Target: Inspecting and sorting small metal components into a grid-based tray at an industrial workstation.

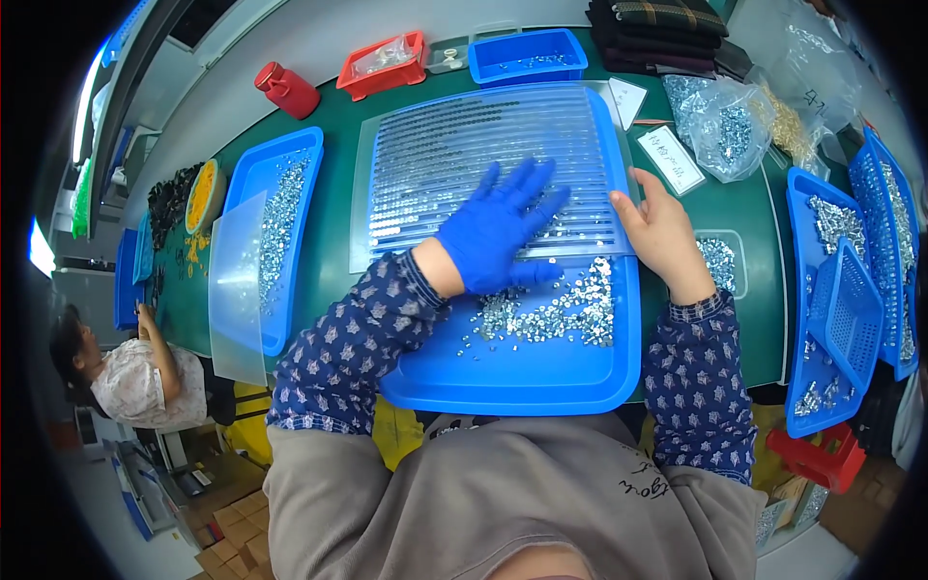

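A clear ribbed plate (425, 145) lies across the far part of a blue tray (503, 391), its grooves partly filled with rows of small shiny metal pieces. My left hand (498, 230), in a blue glove, rests flat on the plate with its fingers spread. Bare, my right hand (665, 237) grips the plate's right edge, thumb on top and the other fingers partly hidden. Many loose metal pieces (551, 314) lie in the near part of the tray, below my left hand.
Left stands another blue tray (307, 150) of metal pieces, partly covered by a clear sheet (237, 300). Behind are a red basket (382, 82), a red bottle (287, 90) and a blue bin (527, 75). Bagged parts (730, 130) and blue baskets (851, 309) stand right. A co-worker (145, 377) sits left.
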`<action>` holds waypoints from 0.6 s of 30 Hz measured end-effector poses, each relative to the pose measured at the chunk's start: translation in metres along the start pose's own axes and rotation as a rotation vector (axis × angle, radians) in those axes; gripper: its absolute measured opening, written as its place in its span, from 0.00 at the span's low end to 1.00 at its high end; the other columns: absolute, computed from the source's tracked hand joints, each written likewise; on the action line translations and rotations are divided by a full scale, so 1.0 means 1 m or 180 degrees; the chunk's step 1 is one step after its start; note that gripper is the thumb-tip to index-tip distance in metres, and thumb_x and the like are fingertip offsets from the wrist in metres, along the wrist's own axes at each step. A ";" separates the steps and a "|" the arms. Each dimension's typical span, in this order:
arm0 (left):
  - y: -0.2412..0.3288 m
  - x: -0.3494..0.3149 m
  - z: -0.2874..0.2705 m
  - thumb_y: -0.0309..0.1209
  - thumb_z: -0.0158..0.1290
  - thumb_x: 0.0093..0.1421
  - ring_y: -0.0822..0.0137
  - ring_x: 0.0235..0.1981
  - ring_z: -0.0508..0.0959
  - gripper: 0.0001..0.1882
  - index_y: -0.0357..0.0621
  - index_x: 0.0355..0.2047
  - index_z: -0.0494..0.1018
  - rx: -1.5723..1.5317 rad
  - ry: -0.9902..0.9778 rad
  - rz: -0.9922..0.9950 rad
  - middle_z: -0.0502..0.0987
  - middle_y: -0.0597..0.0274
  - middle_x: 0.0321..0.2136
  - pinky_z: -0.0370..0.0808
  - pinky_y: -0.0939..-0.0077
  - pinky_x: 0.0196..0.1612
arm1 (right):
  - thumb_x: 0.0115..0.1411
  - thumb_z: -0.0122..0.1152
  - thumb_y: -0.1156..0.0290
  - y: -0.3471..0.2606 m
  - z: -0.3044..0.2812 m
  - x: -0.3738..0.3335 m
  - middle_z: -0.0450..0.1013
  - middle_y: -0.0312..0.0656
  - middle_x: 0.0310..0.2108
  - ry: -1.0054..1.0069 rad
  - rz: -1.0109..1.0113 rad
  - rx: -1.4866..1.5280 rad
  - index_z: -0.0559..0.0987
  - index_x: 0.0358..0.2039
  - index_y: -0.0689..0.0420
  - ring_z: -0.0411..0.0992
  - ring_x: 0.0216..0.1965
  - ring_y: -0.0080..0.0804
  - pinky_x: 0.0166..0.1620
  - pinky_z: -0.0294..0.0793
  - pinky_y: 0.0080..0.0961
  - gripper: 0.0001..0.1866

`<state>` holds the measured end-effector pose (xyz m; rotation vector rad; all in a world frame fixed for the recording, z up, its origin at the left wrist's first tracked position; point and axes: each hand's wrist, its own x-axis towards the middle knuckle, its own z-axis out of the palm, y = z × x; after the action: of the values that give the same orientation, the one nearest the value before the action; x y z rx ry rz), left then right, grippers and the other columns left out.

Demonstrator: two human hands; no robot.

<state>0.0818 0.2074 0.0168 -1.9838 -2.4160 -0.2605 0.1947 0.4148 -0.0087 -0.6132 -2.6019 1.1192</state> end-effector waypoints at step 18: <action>-0.011 -0.009 -0.010 0.64 0.48 0.47 0.46 0.64 0.49 0.52 0.45 0.64 0.48 -0.0441 -0.0650 0.1239 0.47 0.45 0.64 0.45 0.44 0.63 | 0.58 0.56 0.57 0.002 0.002 0.000 0.66 0.38 0.15 0.0053 -0.0007 0.0089 0.67 0.52 0.65 0.65 0.17 0.24 0.24 0.64 0.25 0.28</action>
<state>0.0722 0.1954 0.0244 -2.6013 -2.0947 -0.2332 0.1940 0.4145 -0.0113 -0.6109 -2.5680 1.1427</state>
